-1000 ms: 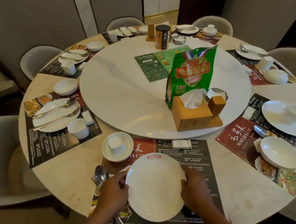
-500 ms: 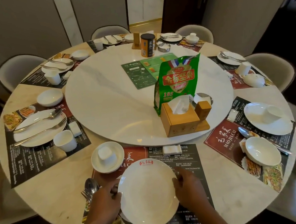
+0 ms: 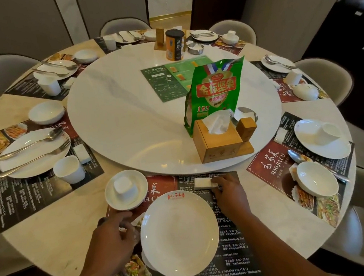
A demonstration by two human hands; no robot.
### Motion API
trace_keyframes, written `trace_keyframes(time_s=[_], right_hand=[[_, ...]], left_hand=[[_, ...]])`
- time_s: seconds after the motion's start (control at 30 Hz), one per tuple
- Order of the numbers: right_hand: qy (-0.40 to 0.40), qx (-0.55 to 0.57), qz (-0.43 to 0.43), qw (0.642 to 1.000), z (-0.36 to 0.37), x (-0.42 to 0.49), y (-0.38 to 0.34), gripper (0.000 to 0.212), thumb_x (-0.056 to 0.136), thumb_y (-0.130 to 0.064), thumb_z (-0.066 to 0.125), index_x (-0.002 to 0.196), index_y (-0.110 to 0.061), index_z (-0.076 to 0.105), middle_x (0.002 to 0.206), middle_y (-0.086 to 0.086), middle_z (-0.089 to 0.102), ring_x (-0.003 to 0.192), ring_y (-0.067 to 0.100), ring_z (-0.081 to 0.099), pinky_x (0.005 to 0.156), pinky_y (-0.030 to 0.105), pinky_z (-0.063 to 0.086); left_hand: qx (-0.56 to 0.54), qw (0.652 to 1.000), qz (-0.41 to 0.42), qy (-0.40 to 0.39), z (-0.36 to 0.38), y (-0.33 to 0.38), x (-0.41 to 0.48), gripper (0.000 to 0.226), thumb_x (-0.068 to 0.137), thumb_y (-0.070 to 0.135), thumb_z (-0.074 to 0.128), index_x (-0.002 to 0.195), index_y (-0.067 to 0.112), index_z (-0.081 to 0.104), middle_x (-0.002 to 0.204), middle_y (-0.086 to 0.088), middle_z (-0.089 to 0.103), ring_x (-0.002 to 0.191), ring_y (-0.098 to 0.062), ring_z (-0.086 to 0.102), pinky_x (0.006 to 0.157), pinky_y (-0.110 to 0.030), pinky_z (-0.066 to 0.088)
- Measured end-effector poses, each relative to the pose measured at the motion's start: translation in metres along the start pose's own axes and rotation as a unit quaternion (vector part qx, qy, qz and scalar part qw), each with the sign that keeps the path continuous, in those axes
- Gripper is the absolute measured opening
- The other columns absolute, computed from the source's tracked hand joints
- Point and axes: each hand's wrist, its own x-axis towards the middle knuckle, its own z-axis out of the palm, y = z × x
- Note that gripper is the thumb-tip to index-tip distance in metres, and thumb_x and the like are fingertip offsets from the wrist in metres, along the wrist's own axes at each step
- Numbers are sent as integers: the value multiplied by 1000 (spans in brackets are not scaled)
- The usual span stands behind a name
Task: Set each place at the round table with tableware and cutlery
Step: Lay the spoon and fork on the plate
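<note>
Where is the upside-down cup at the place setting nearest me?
In the head view, the upside-down cup sits in a small bowl at the near left, just beyond the left hand and up-left of the large plate.

White plate (image 3: pixel 179 237) with red logo; black-and-red printed placemat (image 3: pixel 231 233); green snack bag (image 3: pixel 211 94) with red badge

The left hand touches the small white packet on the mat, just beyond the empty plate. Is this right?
No, it is the right hand that touches the small white packet on the mat, just beyond the empty plate. The head view shows this.
</note>
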Motion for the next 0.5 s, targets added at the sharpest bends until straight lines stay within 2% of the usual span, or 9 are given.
trace_keyframes(time_s=[0.27,0.5], right_hand=[[42,11,2,999,5,2,0,26,88,-7,69,111,-18,75,112,3,70,94,26,65,78,28,46],[42,3,-5,999,5,2,1,26,88,-9,69,111,-19,74,113,3,70,95,26,64,80,31,48]], left_hand=[[5,1000,9,-3,-2,-8,2,31,88,17,66,117,28,64,95,10,66,78,-5,60,70,-22,46],[4,1000,3,0,0,-14,1,33,88,16,66,118,28,64,97,10,69,83,-8,63,72,-21,48]])
